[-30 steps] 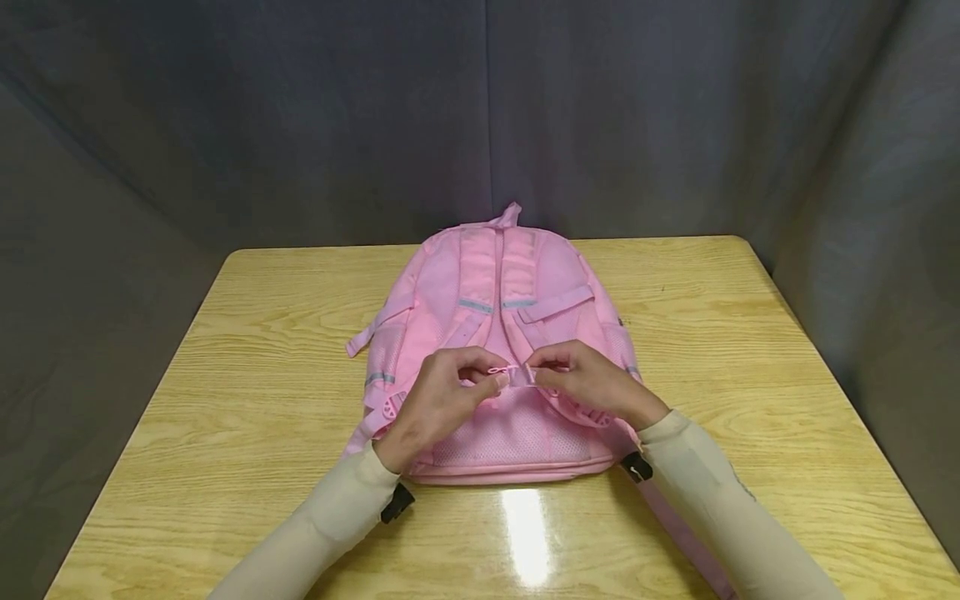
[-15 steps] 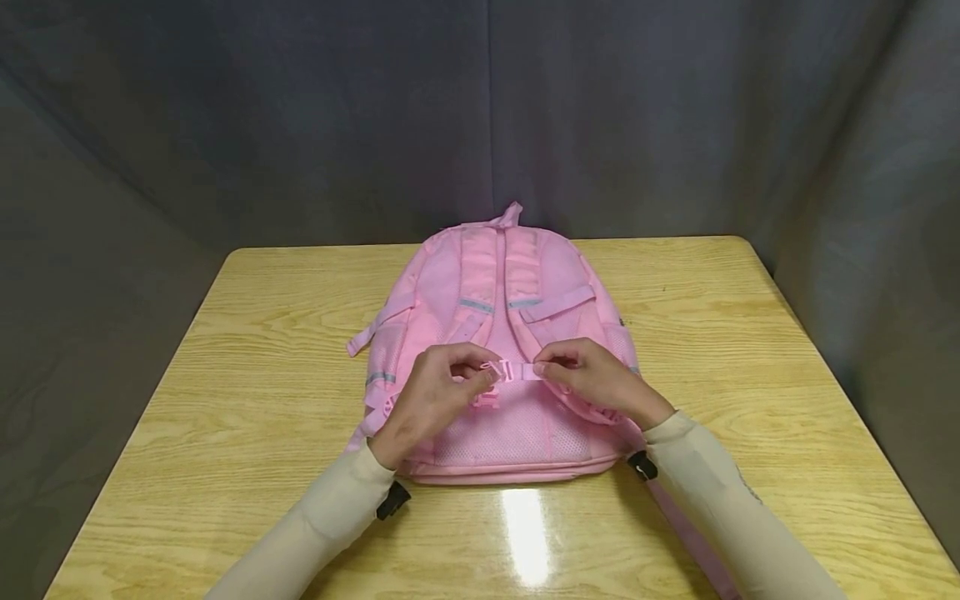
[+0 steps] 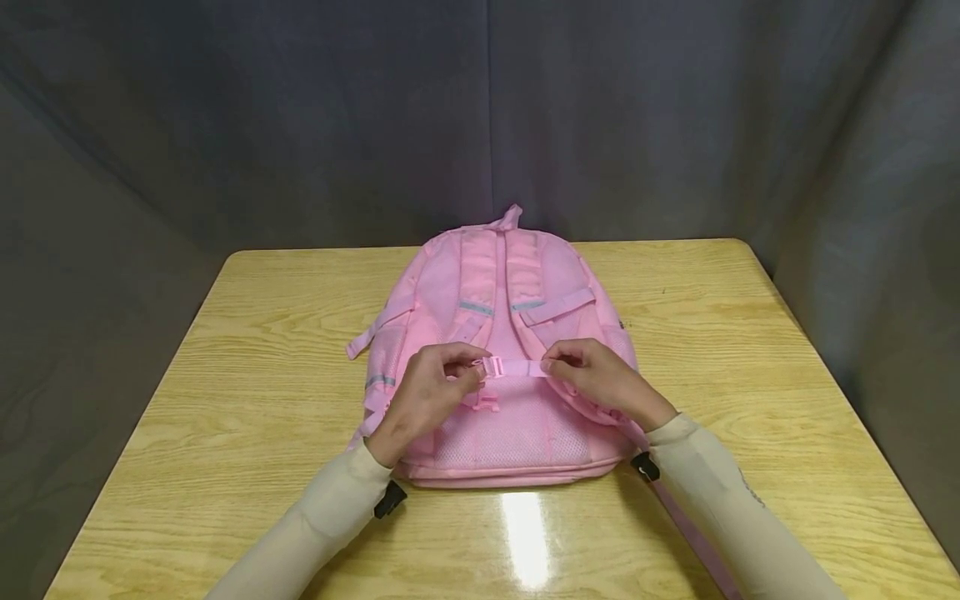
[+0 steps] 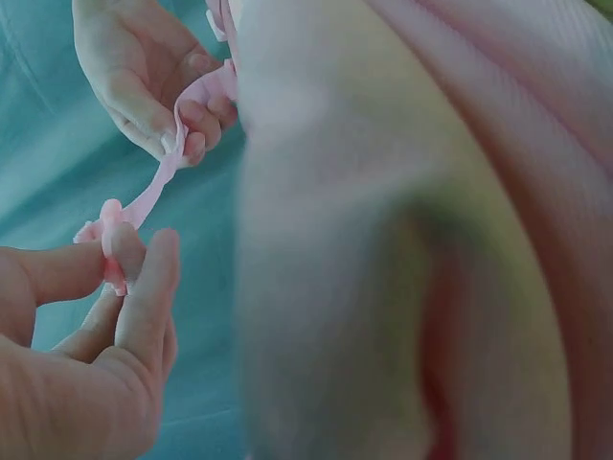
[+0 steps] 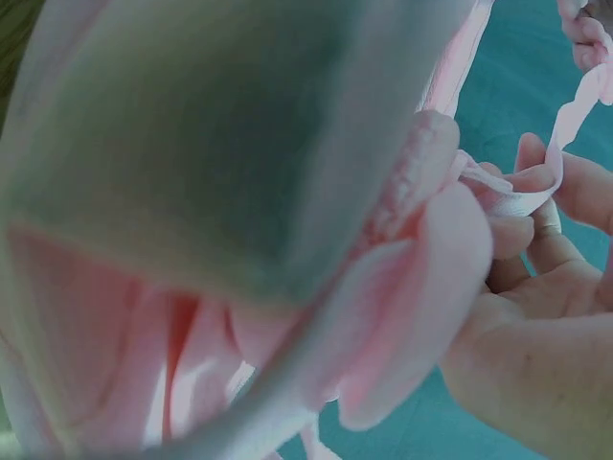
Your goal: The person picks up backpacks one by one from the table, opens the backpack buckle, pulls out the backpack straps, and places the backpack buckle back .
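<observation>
A pink backpack (image 3: 510, 417) lies on the table with its shoulder straps facing up. Above its lower half my left hand (image 3: 429, 387) pinches a pink plastic buckle (image 3: 492, 367) between thumb and fingers, and the left wrist view shows the buckle (image 4: 115, 254) at the fingertips. From it a thin pink strap (image 3: 521, 367) runs across to my right hand (image 3: 592, 375), whose thumb and fingers pinch it. In the right wrist view the strap (image 5: 572, 120) bends upward from the fingers. Just below my left fingertips hangs another pink buckle piece (image 3: 486, 402).
The wooden table (image 3: 247, 375) extends around the backpack on all sides. Dark grey curtains (image 3: 337, 125) close off the back and sides. A loose pink strap (image 3: 693, 533) trails beside the right forearm toward the front edge. Another strap end (image 3: 360, 343) sticks out at the left.
My left hand has moved left with the buckle and my right hand slightly right. More strap now shows between them, and the buckle has come into clearer view. The backpack stays in place.
</observation>
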The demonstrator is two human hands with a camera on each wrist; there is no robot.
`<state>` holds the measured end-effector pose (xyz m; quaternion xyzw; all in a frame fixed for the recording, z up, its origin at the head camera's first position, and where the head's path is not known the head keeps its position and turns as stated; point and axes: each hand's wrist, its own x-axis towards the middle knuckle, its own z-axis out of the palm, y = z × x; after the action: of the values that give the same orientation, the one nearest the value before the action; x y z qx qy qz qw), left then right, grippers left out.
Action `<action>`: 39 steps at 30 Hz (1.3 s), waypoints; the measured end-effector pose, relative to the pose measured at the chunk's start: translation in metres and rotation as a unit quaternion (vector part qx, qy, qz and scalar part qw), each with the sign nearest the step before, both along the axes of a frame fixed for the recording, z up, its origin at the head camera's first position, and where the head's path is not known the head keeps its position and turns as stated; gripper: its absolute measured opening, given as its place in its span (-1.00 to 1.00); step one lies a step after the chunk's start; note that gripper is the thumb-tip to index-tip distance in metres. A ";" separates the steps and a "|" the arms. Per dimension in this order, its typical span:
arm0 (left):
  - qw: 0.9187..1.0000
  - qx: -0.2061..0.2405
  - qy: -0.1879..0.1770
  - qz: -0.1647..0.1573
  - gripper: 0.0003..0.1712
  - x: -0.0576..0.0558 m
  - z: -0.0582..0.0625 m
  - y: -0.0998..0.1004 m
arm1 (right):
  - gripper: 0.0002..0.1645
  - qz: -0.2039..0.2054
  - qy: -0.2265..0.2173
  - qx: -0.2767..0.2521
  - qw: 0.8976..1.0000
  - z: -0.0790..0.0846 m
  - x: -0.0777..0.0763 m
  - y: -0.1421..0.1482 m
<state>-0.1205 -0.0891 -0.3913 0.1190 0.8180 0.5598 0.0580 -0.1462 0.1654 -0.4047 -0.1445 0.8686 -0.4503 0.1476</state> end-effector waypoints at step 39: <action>0.980 -0.177 0.071 0.065 -0.49 -0.018 -0.016 -0.011 | -0.89 -0.048 0.139 0.117 0.982 -0.009 0.004 -0.030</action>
<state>-0.1382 -0.0997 -0.4078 0.0929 0.9119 0.3993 -0.0165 -0.1425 0.1352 -0.4138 -0.1451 0.9332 -0.3281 0.0196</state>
